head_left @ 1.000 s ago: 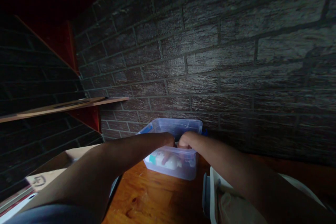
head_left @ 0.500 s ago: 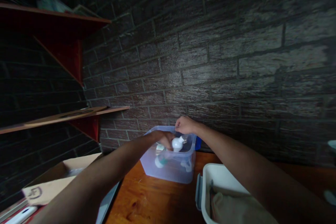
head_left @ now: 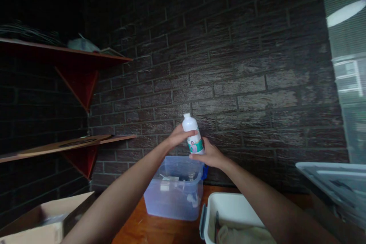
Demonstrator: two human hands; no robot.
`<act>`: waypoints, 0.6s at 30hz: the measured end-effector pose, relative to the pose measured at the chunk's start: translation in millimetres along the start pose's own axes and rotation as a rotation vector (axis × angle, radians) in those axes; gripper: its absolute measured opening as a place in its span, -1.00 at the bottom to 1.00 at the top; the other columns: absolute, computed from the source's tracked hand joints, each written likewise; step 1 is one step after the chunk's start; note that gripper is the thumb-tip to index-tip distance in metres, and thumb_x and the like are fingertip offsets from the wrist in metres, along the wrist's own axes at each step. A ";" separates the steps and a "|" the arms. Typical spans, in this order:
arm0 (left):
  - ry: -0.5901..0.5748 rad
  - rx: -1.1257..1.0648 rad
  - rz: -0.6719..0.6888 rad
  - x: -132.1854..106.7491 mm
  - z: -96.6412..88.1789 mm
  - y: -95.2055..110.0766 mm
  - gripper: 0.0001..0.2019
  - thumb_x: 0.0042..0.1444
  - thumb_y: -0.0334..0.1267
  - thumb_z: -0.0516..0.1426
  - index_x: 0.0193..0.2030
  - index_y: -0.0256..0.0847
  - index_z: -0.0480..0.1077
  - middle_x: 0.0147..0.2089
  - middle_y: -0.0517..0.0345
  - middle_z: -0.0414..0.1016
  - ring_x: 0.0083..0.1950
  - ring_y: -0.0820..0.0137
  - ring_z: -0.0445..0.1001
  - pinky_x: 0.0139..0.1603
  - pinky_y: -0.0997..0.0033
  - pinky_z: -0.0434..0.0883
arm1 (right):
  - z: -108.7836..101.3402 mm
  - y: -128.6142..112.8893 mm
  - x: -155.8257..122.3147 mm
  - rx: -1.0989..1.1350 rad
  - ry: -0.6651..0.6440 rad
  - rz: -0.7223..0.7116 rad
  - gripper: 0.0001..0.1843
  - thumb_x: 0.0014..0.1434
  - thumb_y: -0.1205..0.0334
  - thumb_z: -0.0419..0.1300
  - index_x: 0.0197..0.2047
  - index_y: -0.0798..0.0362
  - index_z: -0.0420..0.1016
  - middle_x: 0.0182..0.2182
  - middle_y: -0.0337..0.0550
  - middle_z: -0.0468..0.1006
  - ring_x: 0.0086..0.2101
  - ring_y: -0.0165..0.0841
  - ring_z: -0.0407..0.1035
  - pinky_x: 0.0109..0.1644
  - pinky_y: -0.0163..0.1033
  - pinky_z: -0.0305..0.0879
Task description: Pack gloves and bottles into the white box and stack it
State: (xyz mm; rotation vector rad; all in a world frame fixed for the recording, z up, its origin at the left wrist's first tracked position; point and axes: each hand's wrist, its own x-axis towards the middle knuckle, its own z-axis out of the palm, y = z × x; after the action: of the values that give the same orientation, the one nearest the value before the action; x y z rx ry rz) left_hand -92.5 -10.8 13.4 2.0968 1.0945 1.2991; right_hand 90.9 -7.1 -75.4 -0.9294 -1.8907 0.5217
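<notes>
A white bottle point(head_left: 190, 125) with a green and white label and a white cap is held up, tilted slightly left, in front of the brick wall. My left hand point(head_left: 180, 136) is closed around its upper body, thumb across the front. Lower down, my right hand point(head_left: 210, 154) grips the bottle near its base. Beneath both hands stands a translucent plastic bin point(head_left: 171, 202), with small white items showing inside; their kind I cannot make out.
To the right, a white container point(head_left: 225, 200) with a grey clip holds beige cloth. A cardboard box point(head_left: 51, 207) sits at the lower left. Two wooden shelves point(head_left: 114, 140) jut from the left wall. A translucent lid point(head_left: 328, 175) is at the far right.
The bottle has come up out of the translucent bin and is now above it. Both hands have risen with it, and my right hand has moved onto its base. The view has shifted right.
</notes>
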 end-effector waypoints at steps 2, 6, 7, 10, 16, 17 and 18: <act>0.113 -0.130 0.032 -1.9 28.6 14.1 -0.51 0.04 0.07 0.32 -0.02 -0.25 0.47 -0.14 0.11 0.59 -0.17 0.34 0.51 -0.18 0.44 0.42 | -4.5 -5.0 -13.0 0.050 0.089 -0.027 -0.16 -0.03 -0.06 0.52 0.22 0.02 0.30 0.02 -0.01 0.61 -0.02 -0.09 0.53 0.03 -0.06 0.45; 0.195 -0.391 0.031 -11.9 81.9 32.4 -0.40 0.09 0.17 0.28 0.12 -0.23 0.40 -0.17 0.11 0.57 -0.25 0.37 0.52 -0.27 0.45 0.43 | -13.2 -10.2 -36.5 0.151 0.228 -0.035 -0.40 0.02 0.01 0.46 0.05 -0.03 0.34 -0.12 -0.08 0.65 -0.14 -0.10 0.57 -0.09 -0.07 0.46; 0.188 -0.448 0.028 -15.8 91.3 34.8 -0.39 0.10 0.17 0.28 0.13 -0.23 0.41 -0.18 0.10 0.57 -0.25 0.37 0.53 -0.27 0.45 0.44 | -15.6 -10.7 -42.7 0.180 0.246 -0.032 -0.43 0.01 0.03 0.45 0.02 -0.04 0.35 -0.14 -0.09 0.66 -0.16 -0.10 0.57 -0.10 -0.07 0.47; 0.143 -0.590 0.028 -29.8 111.3 35.5 -0.44 0.12 0.12 0.29 0.13 -0.21 0.45 -0.14 0.07 0.60 -0.18 0.33 0.57 -0.19 0.43 0.48 | -22.6 -12.2 -61.8 0.278 0.260 -0.036 -0.49 0.02 0.10 0.43 0.02 -0.06 0.38 -0.14 -0.12 0.67 -0.19 -0.12 0.57 -0.14 -0.09 0.49; 0.114 -0.777 0.024 -53.3 144.6 16.8 -0.47 0.24 0.10 0.20 0.22 -0.18 0.43 0.02 -0.01 0.63 0.05 0.20 0.60 0.07 0.30 0.49 | -33.5 -13.1 -91.1 0.411 0.235 -0.040 -0.49 0.13 0.10 0.36 0.13 -0.08 0.39 -0.19 -0.16 0.66 -0.33 -0.20 0.55 -0.41 -0.19 0.43; 0.117 -0.796 0.019 -55.9 149.9 13.8 -0.46 0.25 0.11 0.18 0.24 -0.17 0.41 0.07 -0.02 0.62 0.08 0.18 0.59 0.09 0.28 0.49 | -34.8 -12.4 -93.4 0.416 0.242 -0.035 -0.51 0.15 0.06 0.35 0.12 -0.07 0.39 -0.19 -0.15 0.66 -0.34 -0.20 0.55 -0.44 -0.20 0.41; 0.127 -0.805 0.012 -58.4 154.7 11.2 -0.46 0.26 0.12 0.17 0.25 -0.16 0.41 0.10 -0.02 0.61 0.11 0.16 0.58 0.11 0.27 0.49 | -35.8 -11.6 -95.0 0.420 0.248 -0.030 -0.53 0.18 0.02 0.34 0.11 -0.07 0.40 -0.20 -0.13 0.66 -0.35 -0.20 0.54 -0.45 -0.21 0.39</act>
State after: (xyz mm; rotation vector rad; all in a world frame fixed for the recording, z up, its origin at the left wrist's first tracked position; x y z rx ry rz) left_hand 34.6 -58.6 -81.6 1.4289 0.4613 1.5530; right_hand 144.3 -89.5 -103.5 -0.6535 -1.4922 0.7170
